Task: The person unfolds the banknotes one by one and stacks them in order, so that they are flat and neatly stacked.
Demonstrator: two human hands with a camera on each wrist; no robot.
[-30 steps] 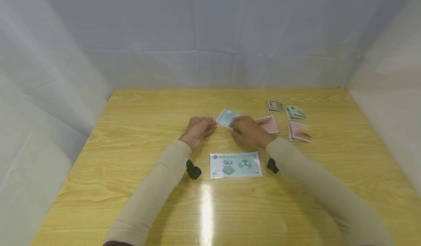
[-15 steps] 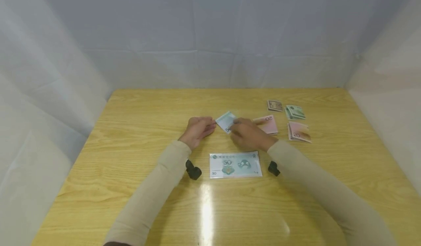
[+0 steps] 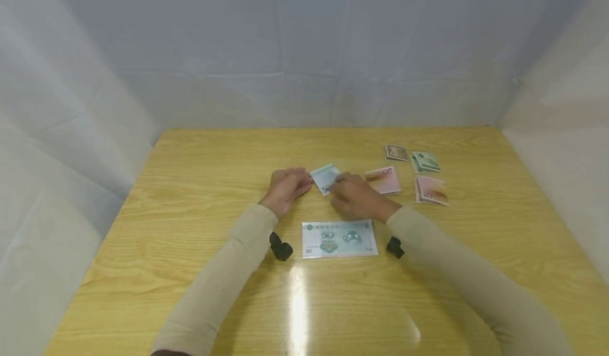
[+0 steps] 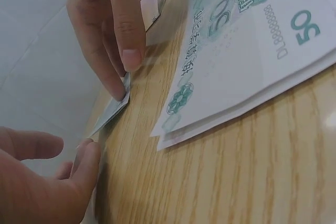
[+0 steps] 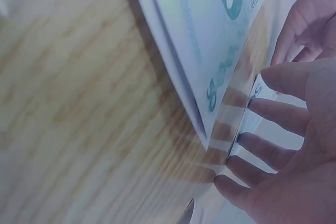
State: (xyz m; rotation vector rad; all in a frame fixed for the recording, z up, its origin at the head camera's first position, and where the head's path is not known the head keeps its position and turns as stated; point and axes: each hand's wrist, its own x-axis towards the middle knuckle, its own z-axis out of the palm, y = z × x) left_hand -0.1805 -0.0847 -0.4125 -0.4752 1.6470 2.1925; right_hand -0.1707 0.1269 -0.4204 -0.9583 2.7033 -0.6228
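Note:
A small folded blue-green 50 banknote (image 3: 325, 176) lies at a slant on the table between my hands. My right hand (image 3: 358, 194) presses on its right part with the fingertips; the right wrist view shows these fingers (image 5: 273, 150) extended and spread. At the note's left corner rests my left hand (image 3: 286, 189), its fingertips touching or almost touching the edge. In the left wrist view, the left thumb (image 4: 37, 145) is straight and apart from the fingers. Nearer to me lies a flat green 50 banknote (image 3: 340, 238), with a second sheet visible beneath it.
A folded pink 20 banknote (image 3: 383, 180) lies just right of my right hand. Farther right are another folded pink 20 note (image 3: 431, 190), a folded green note (image 3: 426, 161) and a small brown note (image 3: 396, 152). Pale cloth (image 3: 309, 102) hangs behind the table's far edge.
The folded 50 note has turned slightly and shifted a little toward me and to the left, with my right hand moving along. My left hand has stayed almost in place.

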